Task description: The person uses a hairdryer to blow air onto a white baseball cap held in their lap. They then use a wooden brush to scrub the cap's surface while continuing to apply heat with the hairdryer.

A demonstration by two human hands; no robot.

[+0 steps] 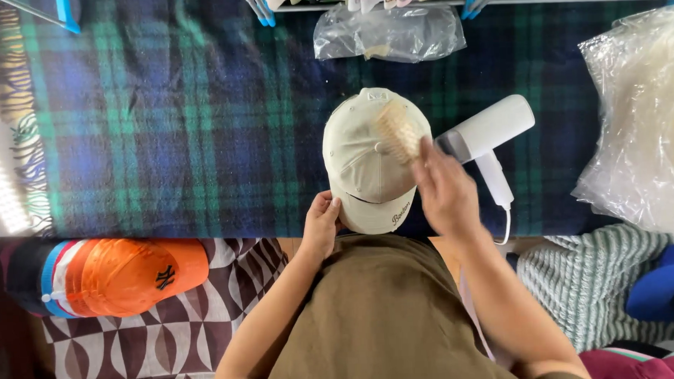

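A cream baseball cap [362, 162] lies on a blue and green plaid blanket [178, 128], its brim pointing toward me. My left hand [321, 224] pinches the left edge of the brim. My right hand [443, 189] holds a small pale brush [398, 131] and presses it on the right side of the cap's crown; the brush looks blurred by motion.
A white handheld steamer or dryer [488, 136] lies just right of the cap. Clear plastic bags lie at the back [387, 32] and at the right [644, 119]. An orange cap [127, 275] rests at the lower left on a patterned cloth. Folded textiles sit at the lower right.
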